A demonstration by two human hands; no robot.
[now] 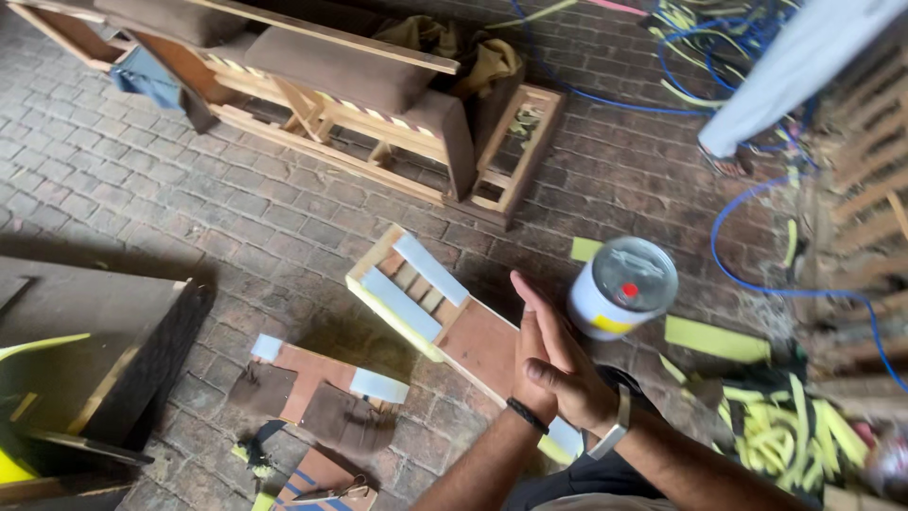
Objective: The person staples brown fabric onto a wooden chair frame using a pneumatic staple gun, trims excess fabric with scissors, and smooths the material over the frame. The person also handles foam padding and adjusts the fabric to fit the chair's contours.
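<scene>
Both hands meet low in the view, pressed together palm to palm. The left hand [532, 355], with a dark band at the wrist, stands with its fingers straight and pointing away, while the right hand [567, 378], with a pale watch strap at the wrist, lies against it with its fingers curled over the left palm — neither hand holds anything. Directly under and just beyond the hands lies a wooden frame piece [445, 317] on the brick floor [189, 189], its brown panel end nearest the hands and its slatted end, crossed by two pale foam strips, angled away to the left. Just right of the fingertips stands a white can [619, 289] with a clear lid and a yellow label, close but apart from the hands. Left of the forearms sit smaller brown board pieces [312, 388] with pale foam pads, and nearer still a pair of scissors [352, 489] on another board. Right of the right arm is a heap of yellow-green foam offcuts [794, 426]. Further off — past the frame piece — an unfinished sofa frame [359, 104] with brown cushions lies on the bricks, a blue hose [757, 274] loops at the right, and another person's pale trouser leg [804, 66] shows at the top right.
</scene>
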